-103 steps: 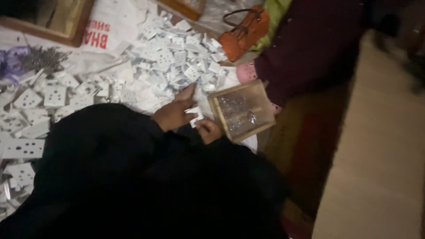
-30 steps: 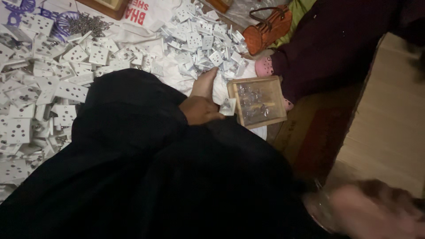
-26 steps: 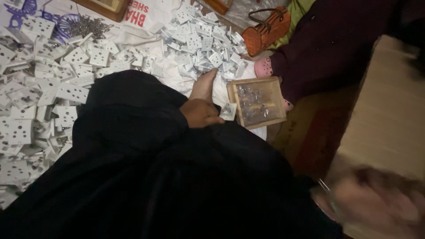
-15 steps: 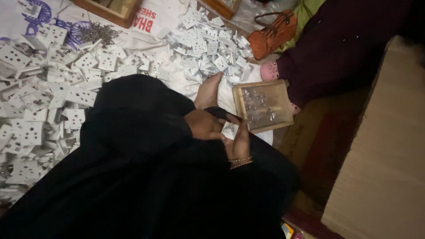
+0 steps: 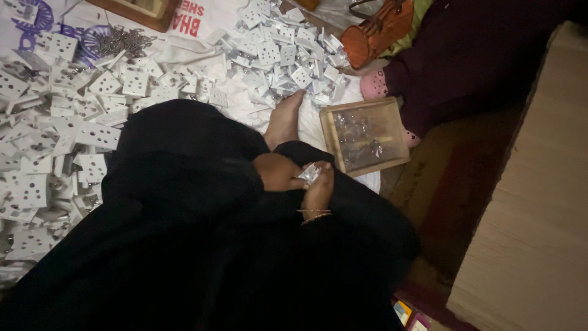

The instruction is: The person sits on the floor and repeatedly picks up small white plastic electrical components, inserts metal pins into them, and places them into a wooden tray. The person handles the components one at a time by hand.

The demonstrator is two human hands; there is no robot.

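Down on my lap, over the black cloth of my garment (image 5: 184, 245), both my hands meet around one small white plastic socket piece (image 5: 310, 173). My left hand (image 5: 278, 173) is clenched about its near side, and my right hand (image 5: 318, 190), with thin gold bangles (image 5: 314, 214) at the wrist, pinches the far side, so the piece sits grasped between the two grips, just above my knee. My bare foot (image 5: 285, 119) stretches out ahead onto the white sheet (image 5: 202, 24) spread on the floor.

Just beyond my right hand lies a shallow wooden tray (image 5: 392, 165) holding small shiny metal bits, too small to tell apart. A heap of white socket plates (image 5: 282, 58) lies past my foot, and more white plates (image 5: 55, 129) are scattered to my left. A clump of small metal screws (image 5: 122, 41) rests farther up the sheet. Another person in a dark maroon garment (image 5: 465, 61) sits beside the tray, an orange leather handbag (image 5: 376, 30) near them.

To do this well, I judge I should keep the piece steady with the left grip, turn its openings toward me, and let the right fingers do the fine work, since the light is dim and the part is tiny.
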